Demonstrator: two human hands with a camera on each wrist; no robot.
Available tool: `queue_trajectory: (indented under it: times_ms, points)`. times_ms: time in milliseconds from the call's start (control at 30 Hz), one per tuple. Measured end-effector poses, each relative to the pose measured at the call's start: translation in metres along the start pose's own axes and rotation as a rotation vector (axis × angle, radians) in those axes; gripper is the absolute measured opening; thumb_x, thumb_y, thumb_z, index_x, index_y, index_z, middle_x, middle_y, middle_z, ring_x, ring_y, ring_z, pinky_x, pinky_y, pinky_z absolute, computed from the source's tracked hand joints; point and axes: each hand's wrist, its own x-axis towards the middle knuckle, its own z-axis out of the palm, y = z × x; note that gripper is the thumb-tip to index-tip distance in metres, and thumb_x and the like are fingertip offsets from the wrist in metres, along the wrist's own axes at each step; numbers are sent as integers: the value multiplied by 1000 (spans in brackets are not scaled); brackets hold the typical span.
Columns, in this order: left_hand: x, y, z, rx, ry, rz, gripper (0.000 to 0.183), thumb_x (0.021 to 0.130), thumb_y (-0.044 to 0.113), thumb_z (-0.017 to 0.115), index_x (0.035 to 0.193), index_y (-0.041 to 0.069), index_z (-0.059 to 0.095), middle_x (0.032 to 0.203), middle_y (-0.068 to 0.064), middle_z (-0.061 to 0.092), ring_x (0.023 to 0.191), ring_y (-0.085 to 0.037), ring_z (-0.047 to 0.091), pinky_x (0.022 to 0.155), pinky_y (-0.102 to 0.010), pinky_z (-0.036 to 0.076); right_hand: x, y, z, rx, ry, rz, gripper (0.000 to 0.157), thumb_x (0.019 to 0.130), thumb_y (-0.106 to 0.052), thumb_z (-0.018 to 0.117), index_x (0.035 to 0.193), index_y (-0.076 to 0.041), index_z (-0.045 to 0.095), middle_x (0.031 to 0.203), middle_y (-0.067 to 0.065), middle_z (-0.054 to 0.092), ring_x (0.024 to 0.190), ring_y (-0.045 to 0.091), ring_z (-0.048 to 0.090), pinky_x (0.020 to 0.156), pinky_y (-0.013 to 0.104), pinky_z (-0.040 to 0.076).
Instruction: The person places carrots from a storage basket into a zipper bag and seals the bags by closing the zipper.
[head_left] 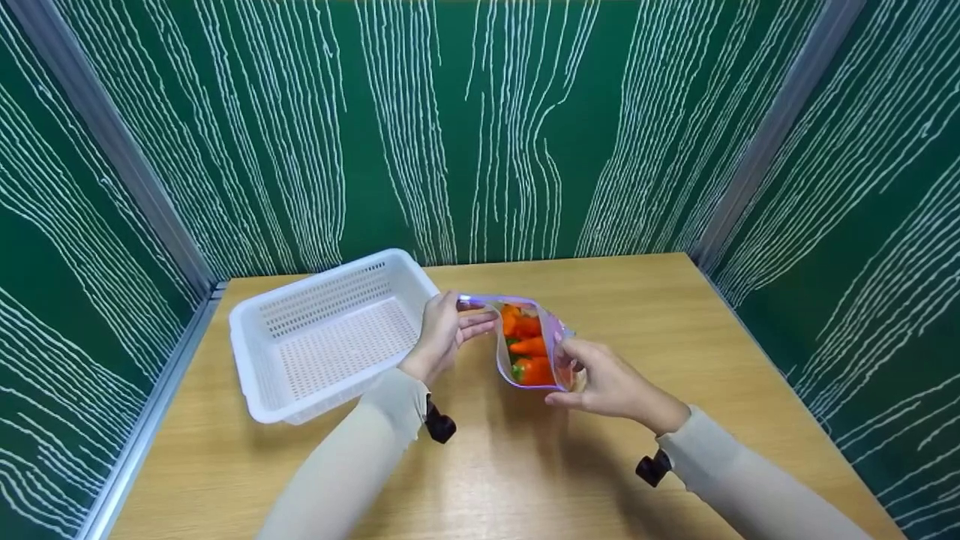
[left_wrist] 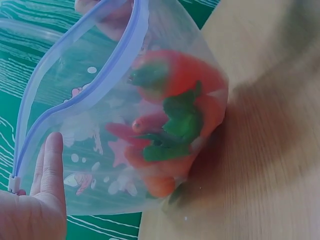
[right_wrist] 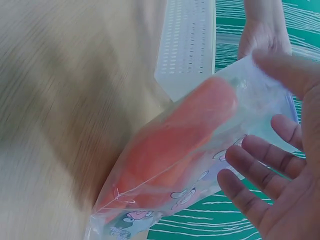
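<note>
A clear zip bag [head_left: 559, 330] with a purple zip rim and printed pictures stands tilted, its mouth gaping. Inside lie several orange-red peppers [head_left: 531, 367], with green stems showing through the plastic in the left wrist view. My left hand [head_left: 442, 334] pinches the bag's left corner by the slider [left_wrist: 15, 184], its other fingers stretched along the outside. At the opposite side is my right hand [head_left: 607, 379], thumb near the rim and fingers spread beside the printed face [right_wrist: 187, 195]. Whether the right thumb touches the bag is blurred.
A white perforated plastic basket [head_left: 251, 360] sits to the left on the wooden table [head_left: 720, 360], with no contents visible. Green walls [head_left: 510, 135] with white wavy lines enclose the table's back and sides. Metal posts [head_left: 772, 135] stand at the corners.
</note>
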Motion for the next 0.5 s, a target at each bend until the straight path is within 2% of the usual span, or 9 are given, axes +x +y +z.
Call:
queue_trajectory:
  times_ms: [100,267,400,500]
  points:
    - [0,2,-1,0,-5,4,36,120,26,35,142,-2,41,135,-30,66,114,-42,78,92,-43,65,1,0,-2,-17,52,-56,34,83,-16,95,101,-14,66,97,0,72,93,21,69,84,48,67]
    - [0,7,-3,-26,-3,27,31,119,22,33,134,-3,44,129,-30,68,117,-44,76,95,-47,64,2,1,-11,12,133,-137,19,85,1,89,96,-9,77,96,4,79,85,18,71,79,36,68]
    - [0,11,-5,-28,24,40,24,118,17,35,125,-2,47,115,-23,69,108,-40,79,94,-47,64,4,3,-20,34,165,-136,16,87,7,85,97,-5,83,97,10,83,82,18,74,78,22,64]
    - [-2,13,-7,15,77,57,20,116,15,40,120,-1,52,110,-17,65,101,-33,78,91,-42,67,4,3,-28,43,190,-110,15,88,9,83,99,-3,84,97,13,83,80,18,74,79,18,61]
